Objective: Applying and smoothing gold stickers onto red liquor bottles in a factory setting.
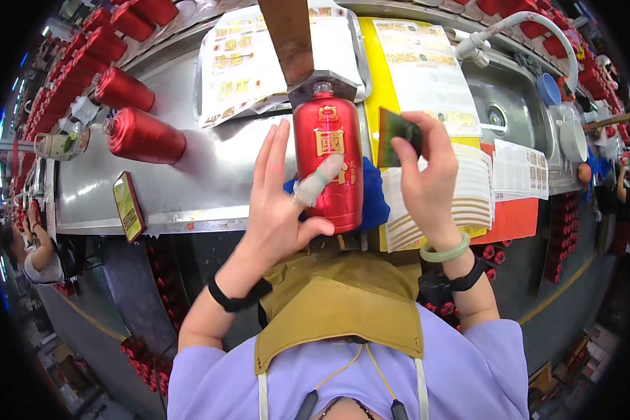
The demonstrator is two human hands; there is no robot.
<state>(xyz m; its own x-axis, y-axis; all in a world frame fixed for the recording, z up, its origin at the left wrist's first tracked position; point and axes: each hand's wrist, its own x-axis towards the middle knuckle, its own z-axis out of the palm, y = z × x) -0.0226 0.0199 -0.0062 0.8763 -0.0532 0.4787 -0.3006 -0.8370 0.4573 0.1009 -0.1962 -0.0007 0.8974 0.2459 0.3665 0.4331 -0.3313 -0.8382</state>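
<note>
A glossy red bottle with gold characters lies in front of me, its neck pointing away and its base toward me. It rests on a blue cloth, its neck end against a dark metal holder. My left hand is open at the bottle's left side, fingers spread. One finger, wrapped in a whitish cover, reaches over the bottle's front onto the lower gold character. To the right of the bottle, my right hand pinches a dark green flat scraper, held apart from the bottle.
Two red bottles lie on the steel bench at left, near a phone. A tray bears sheets of gold decals. More decal sheets lie on yellow boards at right, beside a sink with a faucet.
</note>
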